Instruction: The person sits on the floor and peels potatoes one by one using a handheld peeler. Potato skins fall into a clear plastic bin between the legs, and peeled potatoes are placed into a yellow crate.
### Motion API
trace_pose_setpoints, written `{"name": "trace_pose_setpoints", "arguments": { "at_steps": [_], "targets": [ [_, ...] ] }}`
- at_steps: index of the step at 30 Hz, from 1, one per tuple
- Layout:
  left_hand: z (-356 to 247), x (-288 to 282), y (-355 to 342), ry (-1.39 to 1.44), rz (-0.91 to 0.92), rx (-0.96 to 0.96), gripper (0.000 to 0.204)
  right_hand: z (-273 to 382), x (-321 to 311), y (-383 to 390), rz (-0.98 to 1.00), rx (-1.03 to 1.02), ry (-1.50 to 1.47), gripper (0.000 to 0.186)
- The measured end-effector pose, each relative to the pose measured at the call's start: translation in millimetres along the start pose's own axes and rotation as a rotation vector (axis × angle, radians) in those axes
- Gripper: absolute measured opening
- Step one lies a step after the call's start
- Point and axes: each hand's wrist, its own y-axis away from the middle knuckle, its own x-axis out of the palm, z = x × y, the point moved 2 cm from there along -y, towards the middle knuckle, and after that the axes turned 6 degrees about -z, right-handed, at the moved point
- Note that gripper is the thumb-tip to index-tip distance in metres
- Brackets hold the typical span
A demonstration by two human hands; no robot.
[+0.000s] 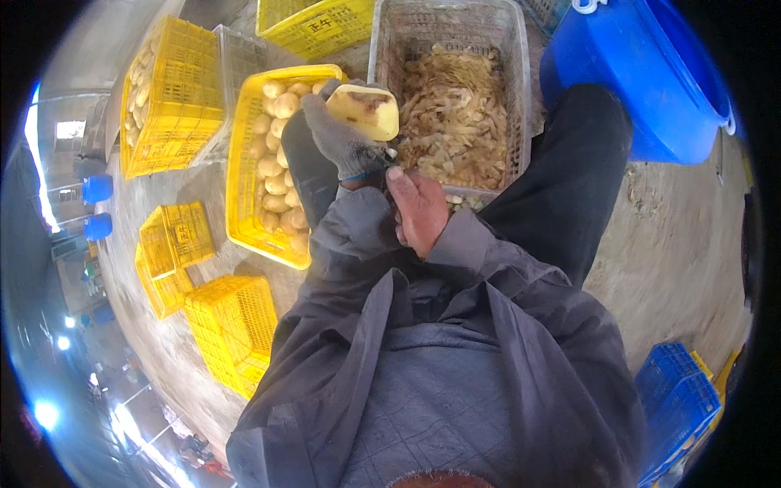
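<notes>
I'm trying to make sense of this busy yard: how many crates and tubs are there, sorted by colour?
Yellow crates: 6 (two hold potatoes)
Grey crates: 2 (one holds peelings)
Blue crates: 1 stack, count unclear
Blue tub: 1
Total: 10, counting the stack as one

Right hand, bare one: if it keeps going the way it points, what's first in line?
Likely the gloved left hand holding the potato: the right hand points up-frame with its fingers already at that glove's wrist. Beyond lies the grey crate of peelings; depth unclear.
</notes>
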Motion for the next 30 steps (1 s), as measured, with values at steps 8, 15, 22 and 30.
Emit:
{"name": "trace_pose_setpoints", "arguments": {
  "at_steps": [8, 15, 22, 30],
  "targets": [
    [5, 3, 1, 0.095, 0.112, -0.429, 0.048, -18, -24, -21, -0.044, -0.274, 0.209, 0.037],
    [11, 7, 60, 0.071, 0.206, -0.506, 0.048, 1, -42, -21, 0.02, -0.193, 0.192, 0.039],
    [28, -9, 49, 0.139, 0.13, -0.559, 0.061, 5, -52, -11, 0.154, -0.057, 0.261, 0.039],
    [56, -12, 33, 0.286, 0.235, -0.475, 0.064, 16, -49, 5, 0.06, -0.638, 0.621, 0.036]
  ]
}}
